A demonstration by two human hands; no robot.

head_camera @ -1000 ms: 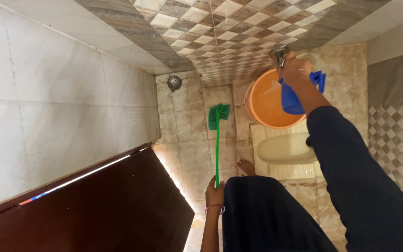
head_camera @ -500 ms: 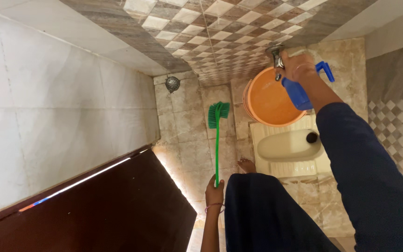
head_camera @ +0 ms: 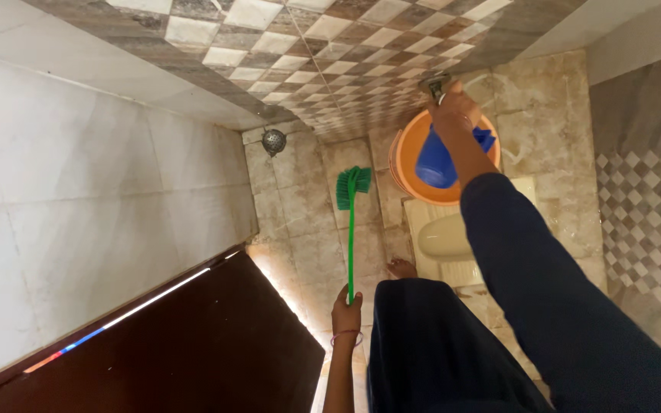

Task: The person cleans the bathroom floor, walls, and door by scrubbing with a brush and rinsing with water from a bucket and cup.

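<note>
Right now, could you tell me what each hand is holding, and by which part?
The left hand grips the long green plastic brush by its handle's end. The right hand holds the blue plastic mug over the orange bucket; its grip point is hidden.

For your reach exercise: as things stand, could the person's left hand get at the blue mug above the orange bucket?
Probably not. The left hand is closed on the green brush handle, low and well short of the bucket, and the right hand already has the blue mug.
</note>
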